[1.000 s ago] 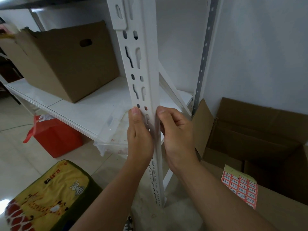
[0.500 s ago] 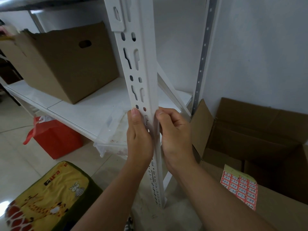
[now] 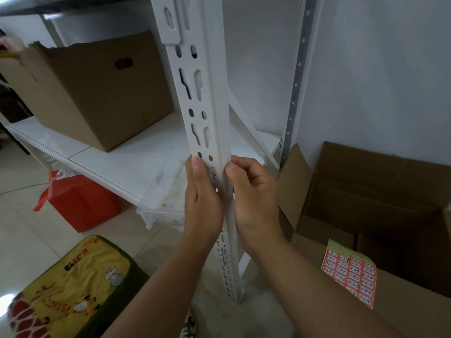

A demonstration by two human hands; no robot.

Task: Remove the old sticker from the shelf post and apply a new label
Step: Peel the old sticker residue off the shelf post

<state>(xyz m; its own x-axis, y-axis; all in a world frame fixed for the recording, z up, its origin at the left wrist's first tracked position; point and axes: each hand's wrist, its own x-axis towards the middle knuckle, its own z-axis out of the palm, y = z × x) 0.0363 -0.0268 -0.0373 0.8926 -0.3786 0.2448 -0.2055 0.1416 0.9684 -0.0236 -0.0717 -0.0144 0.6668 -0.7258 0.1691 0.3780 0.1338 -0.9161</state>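
The white slotted shelf post (image 3: pixel 210 93) stands upright in the middle of the view. My left hand (image 3: pixel 202 201) clasps its left face, thumb pressed flat on the slots. On the post's right edge, my right hand (image 3: pixel 255 196) has its thumb on the corner and its fingers curled behind. The two thumbs sit side by side at shelf height. No sticker shows on the bare part of the post; the stretch under my hands is hidden. A sheet of red-and-white numbered labels (image 3: pixel 349 274) lies on a cardboard box at the lower right.
A brown cardboard box (image 3: pixel 92 93) sits on the white shelf board (image 3: pixel 117 162), with a clear plastic tray (image 3: pixel 166 191) at the shelf's edge. An open carton (image 3: pixel 366 191) stands by the wall on the right. A red bag (image 3: pixel 80 203) and a yellow cushion (image 3: pixel 73 284) are on the floor.
Both hands stay clasped on the post at the same height. The thumbs have shifted only slightly, and the view has drifted a little.
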